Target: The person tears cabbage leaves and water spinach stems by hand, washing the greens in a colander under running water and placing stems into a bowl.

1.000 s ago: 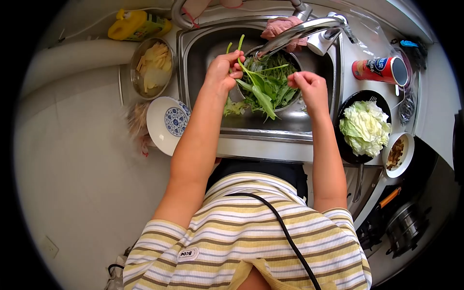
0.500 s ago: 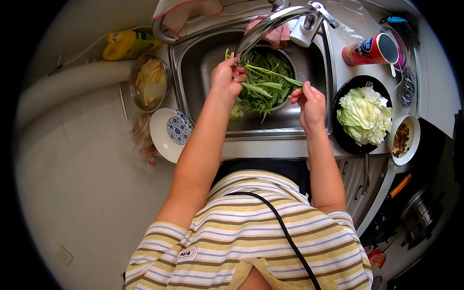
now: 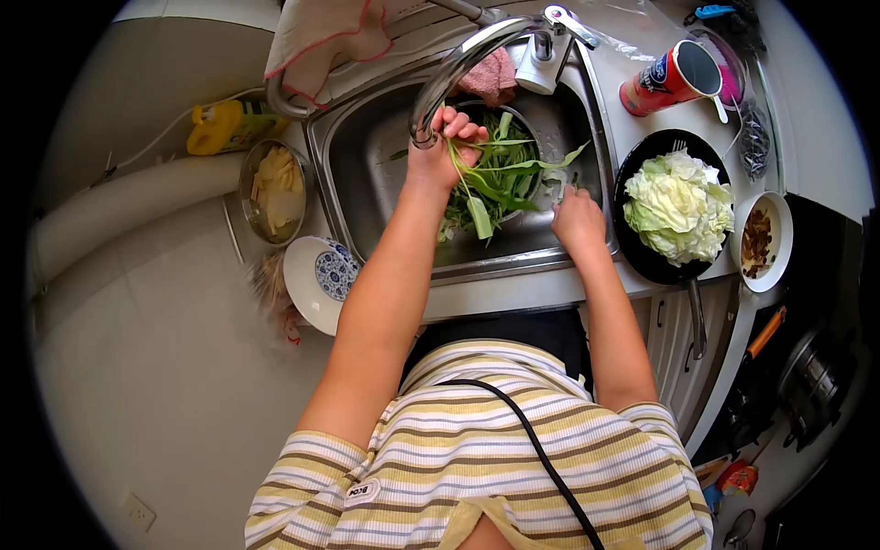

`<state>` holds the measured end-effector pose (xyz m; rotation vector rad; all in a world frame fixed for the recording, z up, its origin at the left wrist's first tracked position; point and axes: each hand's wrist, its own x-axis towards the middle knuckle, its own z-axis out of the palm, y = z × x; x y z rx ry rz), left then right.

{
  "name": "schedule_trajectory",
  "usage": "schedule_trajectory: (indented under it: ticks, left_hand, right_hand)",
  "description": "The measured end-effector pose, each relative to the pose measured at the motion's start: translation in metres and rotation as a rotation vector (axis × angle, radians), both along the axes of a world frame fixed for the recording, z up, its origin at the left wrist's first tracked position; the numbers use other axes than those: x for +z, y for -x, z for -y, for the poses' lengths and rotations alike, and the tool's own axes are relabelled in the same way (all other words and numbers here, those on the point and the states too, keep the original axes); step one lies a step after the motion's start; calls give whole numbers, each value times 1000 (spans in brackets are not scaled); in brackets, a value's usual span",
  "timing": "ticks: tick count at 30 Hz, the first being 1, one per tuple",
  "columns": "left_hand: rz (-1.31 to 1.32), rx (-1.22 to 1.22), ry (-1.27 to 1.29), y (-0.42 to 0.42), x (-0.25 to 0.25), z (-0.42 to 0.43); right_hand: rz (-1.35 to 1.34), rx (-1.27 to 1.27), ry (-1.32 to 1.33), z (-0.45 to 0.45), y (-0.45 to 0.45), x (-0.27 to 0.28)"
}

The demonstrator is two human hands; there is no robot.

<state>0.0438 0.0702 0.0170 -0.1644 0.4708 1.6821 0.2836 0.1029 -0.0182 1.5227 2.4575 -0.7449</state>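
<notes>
Over the sink, my left hand is turned palm up behind the faucet spout, its curled fingers around long-stemmed leafy greens. One leafy stem reaches from that hand toward the right side of the sink. Below lies a round bowl heaped with more of the same greens, its rim partly covered. My right hand is closed, knuckles up, near the sink's right front corner. A small whitish bit shows by its fingertips; what they hold, if anything, I cannot make out.
Right of the sink stand a red canister, a black pan bearing cabbage leaves, and a white bowl with brown pieces. On the left are a metal bowl of pale slices, a patterned bowl and a yellow bottle.
My hands no longer stretch one stem between them. The left has turned palm up with greens in its fingers; the right has dropped toward the sink's front edge and turned knuckles up.
</notes>
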Motion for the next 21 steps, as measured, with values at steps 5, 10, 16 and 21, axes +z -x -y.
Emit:
schedule_trajectory:
  ticks: [5, 10, 16, 21]
  left_hand:
    - [-105, 20, 233, -1, 10, 7]
    - [-402, -128, 379, -9, 16, 10]
    - [-471, -495, 356, 3, 27, 25]
    - [-298, -428, 222, 18, 47, 53]
  right_hand:
    - [-60, -32, 11, -10, -2, 14]
    - [-676, -386, 110, -28, 21, 27]
    - [-1042, -113, 680, -48, 111, 33]
    - [-1110, -173, 1196, -39, 146, 33]
